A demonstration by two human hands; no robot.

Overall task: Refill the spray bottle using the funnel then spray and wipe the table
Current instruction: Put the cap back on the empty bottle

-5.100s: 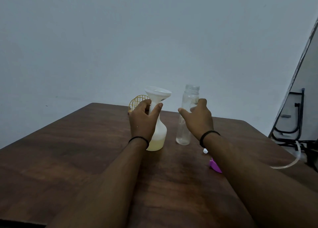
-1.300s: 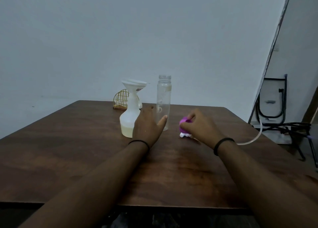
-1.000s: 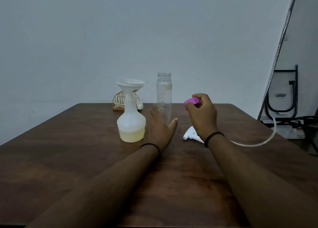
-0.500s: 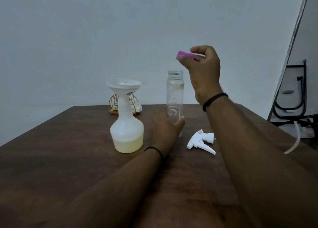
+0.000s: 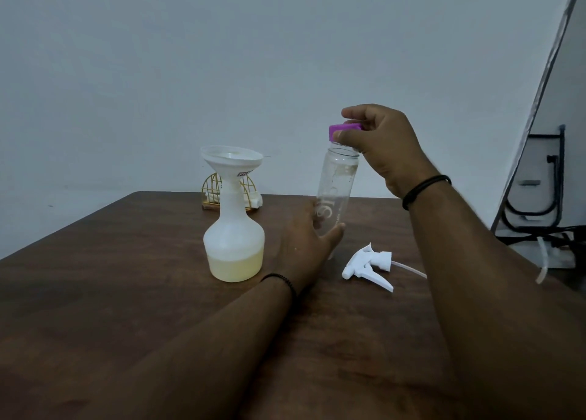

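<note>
A white spray bottle holding pale yellow liquid stands on the brown table with a white funnel in its neck. To its right stands a clear empty bottle, tilted slightly. My left hand grips its lower part. My right hand pinches a purple cap just over the clear bottle's mouth. The white trigger sprayer head with its dip tube lies on the table to the right.
A small gold wire holder with white contents stands behind the spray bottle near the far table edge. A black metal frame and cables stand on the floor to the right, past the table.
My right hand picked the purple cap off the table, lifted it high, and has now lowered it onto the clear bottle's mouth. My left hand stayed on the clear bottle.
</note>
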